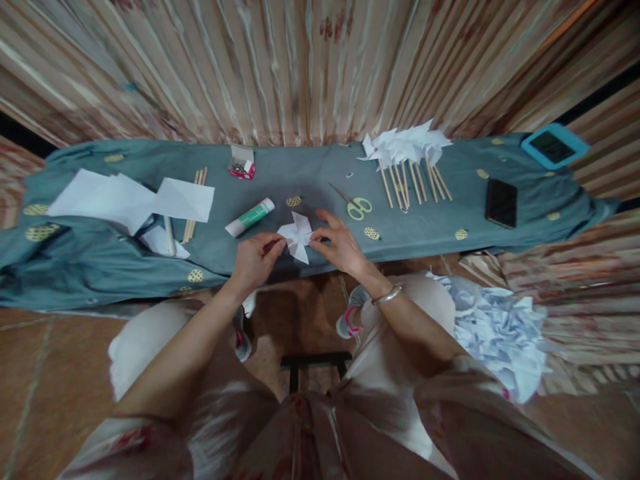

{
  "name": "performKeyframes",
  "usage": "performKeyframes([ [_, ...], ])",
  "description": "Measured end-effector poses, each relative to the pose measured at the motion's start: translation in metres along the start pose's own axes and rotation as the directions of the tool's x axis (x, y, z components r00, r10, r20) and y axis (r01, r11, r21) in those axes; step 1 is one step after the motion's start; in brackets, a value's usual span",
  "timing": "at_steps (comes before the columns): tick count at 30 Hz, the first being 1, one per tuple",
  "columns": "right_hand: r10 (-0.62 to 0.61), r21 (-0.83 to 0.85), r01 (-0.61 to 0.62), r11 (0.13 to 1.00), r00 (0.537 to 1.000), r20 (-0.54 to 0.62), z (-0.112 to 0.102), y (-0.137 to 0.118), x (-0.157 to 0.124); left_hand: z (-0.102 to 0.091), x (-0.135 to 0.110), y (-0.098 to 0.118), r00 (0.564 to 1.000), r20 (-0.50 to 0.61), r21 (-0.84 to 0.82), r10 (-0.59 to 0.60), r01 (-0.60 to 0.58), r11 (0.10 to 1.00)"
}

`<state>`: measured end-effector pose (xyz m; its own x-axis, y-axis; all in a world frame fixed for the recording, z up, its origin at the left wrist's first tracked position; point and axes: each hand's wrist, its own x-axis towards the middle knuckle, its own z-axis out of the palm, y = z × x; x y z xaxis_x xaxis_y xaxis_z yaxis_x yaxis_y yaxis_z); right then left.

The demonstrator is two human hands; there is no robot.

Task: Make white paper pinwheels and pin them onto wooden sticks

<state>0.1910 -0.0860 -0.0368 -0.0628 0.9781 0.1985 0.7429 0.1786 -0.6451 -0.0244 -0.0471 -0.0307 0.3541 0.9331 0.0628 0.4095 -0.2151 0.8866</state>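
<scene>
A white folded paper pinwheel (297, 238) lies near the front edge of a bench covered in teal cloth (310, 175). My left hand (255, 260) pinches its left edge with curled fingers. My right hand (339, 243) presses fingertips on its right side, the index finger stretched out. A bangle circles my right wrist. Just left of the pinwheel lies a glue stick (249, 217) with a green label. Green-handled scissors (356, 204) lie to the right of it.
Finished paper pinwheels on wooden sticks (407, 163) lie at the back right. White paper sheets (133, 200) and loose sticks (194, 203) lie left. A small red box (242, 163), a black phone (501, 203) and a blue-cased device (554, 145) are also there. Crumpled paper scraps (500, 330) pile by my right knee.
</scene>
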Motion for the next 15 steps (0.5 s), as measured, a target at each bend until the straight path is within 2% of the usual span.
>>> performKeyframes([
  [1,0.007,0.011,-0.006,1.000,1.000,-0.030,-0.001,-0.001,0.002,0.000,-0.002,0.002,0.995,0.016,-0.105,-0.094,0.095,0.990],
  [3,0.010,0.034,-0.006,0.999,0.995,-0.095,-0.004,-0.005,0.004,0.001,-0.006,0.006,0.957,0.075,-0.326,-0.280,0.290,0.900],
  [4,0.002,0.041,0.003,0.999,0.993,-0.120,-0.007,-0.008,0.004,0.002,-0.007,0.009,0.930,0.115,-0.418,-0.350,0.364,0.832],
  [6,-0.035,0.039,0.041,0.998,0.989,-0.141,-0.012,-0.016,0.003,0.001,-0.009,0.015,0.885,0.206,-0.541,-0.417,0.458,0.705],
  [8,-0.080,0.014,0.083,0.996,0.989,-0.123,-0.016,-0.027,-0.002,0.000,-0.009,0.019,0.869,0.268,-0.619,-0.415,0.486,0.618],
  [10,-0.129,-0.011,0.129,0.992,0.988,-0.088,-0.019,-0.036,-0.008,0.000,-0.006,0.022,0.873,0.273,-0.676,-0.404,0.473,0.565],
  [15,-0.222,-0.048,0.220,0.974,0.974,-0.053,-0.022,-0.049,-0.018,0.006,-0.002,0.028,0.878,0.221,-0.709,-0.424,0.443,0.549],
])
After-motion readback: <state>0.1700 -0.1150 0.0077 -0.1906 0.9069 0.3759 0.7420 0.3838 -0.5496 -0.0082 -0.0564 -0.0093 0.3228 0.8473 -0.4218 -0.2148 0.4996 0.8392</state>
